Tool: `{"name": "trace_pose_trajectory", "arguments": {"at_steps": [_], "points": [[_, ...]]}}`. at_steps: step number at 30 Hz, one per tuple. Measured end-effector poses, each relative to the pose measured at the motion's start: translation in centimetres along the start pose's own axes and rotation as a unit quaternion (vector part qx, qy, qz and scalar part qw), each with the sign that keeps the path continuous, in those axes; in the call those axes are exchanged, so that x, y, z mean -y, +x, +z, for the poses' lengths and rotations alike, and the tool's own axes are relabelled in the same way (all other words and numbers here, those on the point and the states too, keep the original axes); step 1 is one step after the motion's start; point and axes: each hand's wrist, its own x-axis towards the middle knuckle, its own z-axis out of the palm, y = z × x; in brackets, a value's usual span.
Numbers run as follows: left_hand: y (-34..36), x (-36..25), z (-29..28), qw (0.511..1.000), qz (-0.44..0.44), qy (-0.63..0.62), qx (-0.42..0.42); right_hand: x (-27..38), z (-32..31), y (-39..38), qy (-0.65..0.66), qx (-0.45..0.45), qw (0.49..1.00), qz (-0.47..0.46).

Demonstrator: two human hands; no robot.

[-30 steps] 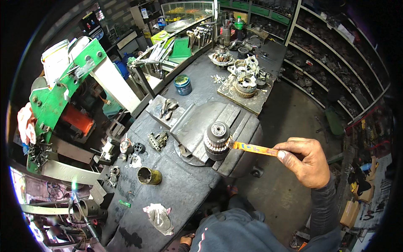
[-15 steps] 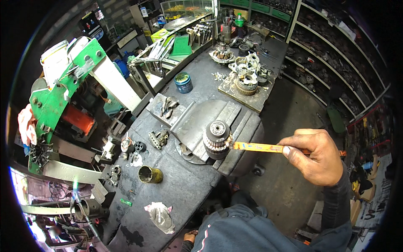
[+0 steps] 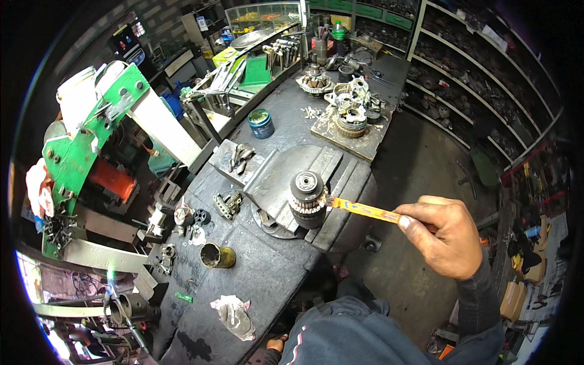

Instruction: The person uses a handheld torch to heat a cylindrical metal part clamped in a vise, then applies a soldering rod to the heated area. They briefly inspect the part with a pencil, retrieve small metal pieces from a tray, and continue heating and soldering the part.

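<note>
brush [image 3: 367, 210] in right hand [image 3: 447, 237], sloping steeper than earlier

A blue tub [image 3: 261, 126] stood on the black workbench [image 3: 271, 267], a crumpled grey-white rag [image 3: 236, 321] lay near its edge, loaded metal shelving [image 3: 417, 31] rose at right, and a green steel frame [image 3: 79, 152] stood at left.

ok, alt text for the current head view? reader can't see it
A person's right hand holds an orange brush, bristles at the side of an upright armature at a bench vise; the left hand is low, near the workbench. A blue tub and metal parts sit beyond the vise.
</note>
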Motion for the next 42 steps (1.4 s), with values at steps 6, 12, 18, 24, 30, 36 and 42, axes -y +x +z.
{"name": "trace_pose_trajectory", "arguments": {"at_steps": [6, 12, 18, 24, 30, 36, 42], "points": [[-1.5, -1.2, -0.2, 0.996, 0.056, 0.074, 0.008, 0.5, 0.7, -0.8, 0.012, -0.019, 1.000, -0.003], [-4.5, -3.1, 0.0, 0.999, 0.010, 0.041, 0.001, 0.5, 1.2, -1.1, 0.012, -0.050, 0.998, -0.023], [-6.1, -4.2, 0.4, 0.999, 0.024, 0.037, 0.012, 0.4, 1.2, -1.4, 0.006, -0.062, 0.998, -0.025], [-4.7, -1.5, 0.0, 0.998, 0.046, 0.005, 0.033, 0.7, 1.5, -1.8, -0.024, -0.123, 0.991, -0.053], [-3.9, 0.2, 0.0, 0.999, 0.035, 0.025, 0.023, 0.1, 3.1, -2.4, -0.178, -0.238, 0.944, -0.145], [-4.1, 0.8, -0.3, 0.999, 0.043, 0.009, 0.032, -1.3, 6.3, -3.2, -0.202, -0.291, 0.923, -0.150], [-3.9, 1.0, -0.9, 0.999, 0.038, -0.024, 0.010, -1.9, 9.9, -3.2, -0.204, -0.333, 0.911, -0.130]]}}
